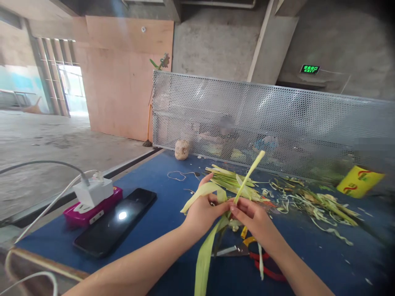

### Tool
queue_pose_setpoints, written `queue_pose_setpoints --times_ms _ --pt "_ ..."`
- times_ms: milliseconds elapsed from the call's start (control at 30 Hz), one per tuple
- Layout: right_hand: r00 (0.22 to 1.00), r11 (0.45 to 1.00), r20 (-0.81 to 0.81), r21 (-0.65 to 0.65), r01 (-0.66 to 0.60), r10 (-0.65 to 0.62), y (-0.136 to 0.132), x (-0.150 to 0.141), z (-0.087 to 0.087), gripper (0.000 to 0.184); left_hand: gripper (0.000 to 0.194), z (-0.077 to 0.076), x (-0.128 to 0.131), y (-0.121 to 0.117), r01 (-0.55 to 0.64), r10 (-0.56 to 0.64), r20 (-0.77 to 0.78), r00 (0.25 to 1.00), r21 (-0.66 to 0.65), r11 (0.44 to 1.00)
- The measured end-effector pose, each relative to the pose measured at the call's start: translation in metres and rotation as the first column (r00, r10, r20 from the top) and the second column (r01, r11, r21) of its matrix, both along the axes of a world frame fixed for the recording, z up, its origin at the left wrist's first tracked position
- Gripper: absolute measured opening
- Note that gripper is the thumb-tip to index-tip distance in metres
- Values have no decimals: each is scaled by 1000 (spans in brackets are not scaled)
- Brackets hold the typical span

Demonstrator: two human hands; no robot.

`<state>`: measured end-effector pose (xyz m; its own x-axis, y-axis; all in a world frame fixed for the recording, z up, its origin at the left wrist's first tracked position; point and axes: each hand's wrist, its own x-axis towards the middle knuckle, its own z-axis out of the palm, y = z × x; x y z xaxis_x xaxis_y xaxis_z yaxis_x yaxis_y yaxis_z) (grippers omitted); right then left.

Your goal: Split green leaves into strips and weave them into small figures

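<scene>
Both hands meet above the blue table (138,230), just behind a pair of scissors (271,273) with red and orange handles. Between thumb and fingers, my right hand (254,220) pinches the base of a slim pale-green plant stalk (250,172) that points up and right. Closed against it, my left hand (199,218) grips broad pale-green leaf strips (203,261); one curls over the fingers, another hangs toward the table's near edge. The exact grip where the fingertips meet is partly hidden. A bundle of cut stalks (220,174) lies behind my hands.
Leaf scraps and peelings (324,205) spread on the right beside a yellow roll (359,181). On the left lie a black phone (114,222) and a magenta power strip (92,213) with a white charger (94,192). A perforated metal screen (197,102) borders the back.
</scene>
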<state>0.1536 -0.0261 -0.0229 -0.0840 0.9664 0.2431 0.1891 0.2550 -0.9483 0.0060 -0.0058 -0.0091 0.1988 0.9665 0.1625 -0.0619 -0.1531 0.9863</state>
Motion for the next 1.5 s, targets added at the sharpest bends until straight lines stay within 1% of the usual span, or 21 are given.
queue_pose_setpoints --times_ms 67,133,233,300,367,467,500,533,600,667,767,833,933,1033,1100,1167,1267,1300,1400,1433,1500 --pt "998 996 2 58 65 -65 -1 -1 1 31 24 0 2 1 10 -9 -20 1000 9 1000" --pt "993 991 43 80 105 -109 -1 1 2 32 36 0 4 1 -2 1 -20 1000 -27 1000" --pt "991 998 111 26 66 -68 1 5 3 28 51 0 7 2 11 -17 -26 1000 -209 978" --pt "995 1000 101 -10 22 -21 3 7 3 24 52 0 6 2 58 -74 -29 997 -363 930" --pt "998 999 62 -39 9 -7 4 8 2 22 48 0 4 3 151 -165 11 986 -471 869" --pt "1000 992 -21 -125 14 -17 3 8 4 26 38 4 0 4 356 -331 144 933 -526 773" --pt "998 987 -61 -157 16 -26 2 8 5 27 34 6 -2 5 398 -354 189 916 -526 751" --pt "994 982 -104 -187 21 -41 0 8 7 29 28 8 -3 5 411 -341 230 912 -513 754" --pt "981 970 -171 -237 48 -91 -2 7 11 30 20 12 -3 7 378 -248 319 914 -457 805" --pt "971 964 -207 -259 62 -118 -4 7 15 31 32 15 -3 8 299 -126 404 906 -399 867" --pt "967 968 -244 -250 17 -80 -5 6 17 34 57 15 -2 9 175 7 458 889 -355 918" --pt "970 968 -239 -250 -27 -35 -5 6 16 35 52 14 -2 10 151 14 445 895 -331 931" --pt "985 961 -165 -262 -89 47 -6 6 15 32 36 11 -2 11 164 -35 410 911 -283 945" --pt "993 969 -56 -221 -112 102 -7 6 15 27 45 13 -2 12 58 41 331 943 -282 958" --pt "995 987 37 -135 -82 88 -7 5 16 21 51 15 -2 12 -23 107 262 959 -304 952" --pt "992 996 113 -74 -56 65 -8 4 16 17 48 16 -2 13 -48 127 228 965 -325 945" --pt "988 997 143 -67 -41 50 -8 3 17 15 38 14 -2 15 8 76 217 973 -364 931" --pt "989 997 138 -66 -38 47 -8 4 18 15 36 12 -2 15 58 26 206 978 -388 920" --pt "991 999 128 -32 -32 35 -9 6 20 14 45 10 -3 13 278 -235 150 960 -454 846" --pt "991 1000 130 -15 -23 24 -10 7 22 14 48 10 -3 12 324 -299 129 945 -458 828" --pt "991 1000 137 13 -3 1 -11 9 25 14 51 12 -5 10 363 -363 87 928 -428 827"
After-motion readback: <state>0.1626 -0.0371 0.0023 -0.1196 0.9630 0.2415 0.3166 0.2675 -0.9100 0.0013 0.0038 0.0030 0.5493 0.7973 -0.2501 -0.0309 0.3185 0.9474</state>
